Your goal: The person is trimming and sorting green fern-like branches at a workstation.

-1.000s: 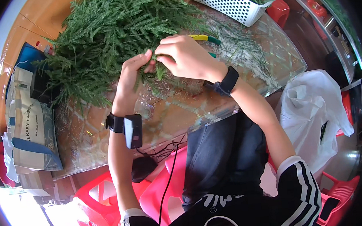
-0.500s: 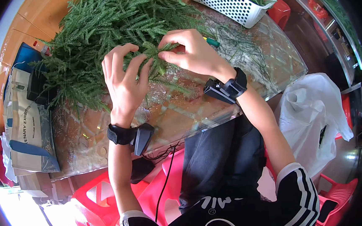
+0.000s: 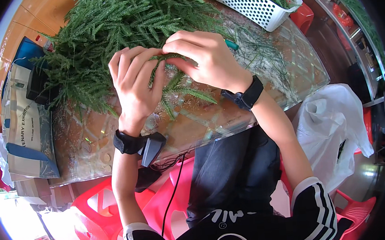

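Both hands meet over the table, working on one green artificial pine sprig [image 3: 179,90] whose needled tips hang below the fingers. My left hand [image 3: 137,79] is closed, with its thumb and fingertips pinching the sprig's upper part. My right hand [image 3: 200,59] pinches the same piece from the other side, fingertips touching or nearly touching the left ones. The exact spot they grip is covered by the fingers. Just beyond lies a large heap of green artificial pine branches [image 3: 123,22]. A teal-handled tool [image 3: 231,44] lies partly hidden behind the right hand.
A white perforated basket [image 3: 256,9] with greenery stands at the far right. Loose needles [image 3: 263,52] litter the plastic-covered table [image 3: 210,116]. A paper bag [image 3: 25,118] stands at the left edge. A white plastic bag [image 3: 329,128] is at the right, and red stools [image 3: 96,218] stand below.
My right hand has turned over the sprig and its fingers have closed up against the left ones. The sprig's tips now hang lower and spread to the right.
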`<action>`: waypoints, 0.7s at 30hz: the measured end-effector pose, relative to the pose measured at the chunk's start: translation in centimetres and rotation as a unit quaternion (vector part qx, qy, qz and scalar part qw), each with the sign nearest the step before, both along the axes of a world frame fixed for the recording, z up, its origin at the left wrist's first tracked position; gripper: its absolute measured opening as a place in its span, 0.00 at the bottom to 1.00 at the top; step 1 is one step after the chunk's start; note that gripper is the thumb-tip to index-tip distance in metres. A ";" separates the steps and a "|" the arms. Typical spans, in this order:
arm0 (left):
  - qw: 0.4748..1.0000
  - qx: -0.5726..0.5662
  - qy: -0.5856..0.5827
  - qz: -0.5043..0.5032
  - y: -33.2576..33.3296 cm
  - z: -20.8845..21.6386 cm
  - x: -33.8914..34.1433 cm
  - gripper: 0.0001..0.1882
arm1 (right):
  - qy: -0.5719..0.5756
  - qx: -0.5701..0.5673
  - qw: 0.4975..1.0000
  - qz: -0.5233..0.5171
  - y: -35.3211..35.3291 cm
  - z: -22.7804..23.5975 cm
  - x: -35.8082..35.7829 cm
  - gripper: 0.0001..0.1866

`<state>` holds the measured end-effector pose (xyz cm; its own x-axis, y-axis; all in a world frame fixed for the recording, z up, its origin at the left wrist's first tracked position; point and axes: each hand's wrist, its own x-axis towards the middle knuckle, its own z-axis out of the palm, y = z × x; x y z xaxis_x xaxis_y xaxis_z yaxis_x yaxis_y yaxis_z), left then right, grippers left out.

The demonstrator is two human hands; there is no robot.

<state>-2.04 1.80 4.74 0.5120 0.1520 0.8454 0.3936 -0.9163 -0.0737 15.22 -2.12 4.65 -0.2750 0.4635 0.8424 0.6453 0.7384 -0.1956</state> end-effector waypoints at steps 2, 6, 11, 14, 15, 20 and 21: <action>1.000 0.003 0.000 0.008 0.0 0.0 0.1 0.07 | 0.005 0.029 1.000 -0.011 0.2 -0.2 -0.2 0.11; 0.999 0.025 -0.013 0.034 0.0 -0.2 0.0 0.08 | 0.037 -0.024 0.999 -0.026 0.2 -0.4 -0.7 0.09; 0.996 0.070 -0.035 0.050 0.0 -0.2 -0.5 0.09 | 0.123 -0.146 0.980 0.048 0.2 0.2 -0.5 0.08; 0.996 0.074 -0.036 0.027 0.2 -0.2 -0.7 0.09 | 0.282 -0.423 0.837 0.205 -0.3 0.8 0.1 0.08; 0.996 0.072 -0.041 0.009 0.4 -0.2 -0.7 0.10 | 0.284 -0.423 0.836 0.204 -0.3 0.6 0.2 0.08; 0.996 0.081 -0.039 -0.011 0.6 0.2 -0.8 0.12 | 0.419 -0.549 0.634 0.349 0.2 -0.3 0.7 0.08; 0.996 0.082 -0.039 -0.011 0.5 0.3 -0.8 0.12 | 0.399 -0.545 0.665 0.318 0.1 -0.2 0.9 0.09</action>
